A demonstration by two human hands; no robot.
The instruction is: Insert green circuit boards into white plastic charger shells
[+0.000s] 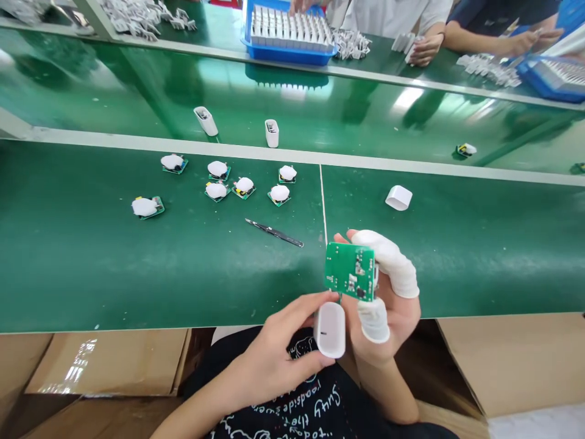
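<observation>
My left hand (283, 341) grips a white plastic charger housing (331, 329) between thumb and fingers, its open end facing up toward me. In my right hand (388, 305) is a green circuit board (350, 270), pinched between thumb and forefinger, both covered with white finger cots. The board's soldered side faces me, just above the housing; the two look apart. Beyond my hands a pair of black tweezers (274, 232) lies on the green bench. Farther back sit several circuit boards with white-wrapped parts, such as this one (280, 194).
Another white housing (399, 198) lies at the right. A light rail (183, 146) crosses the bench's back. On the raised shelf beyond, a blue tray (292, 55) holds rows of white parts beside loose piles. Co-workers' hands (426, 50) handle parts there. Cardboard boxes (109, 363) stand below the front edge.
</observation>
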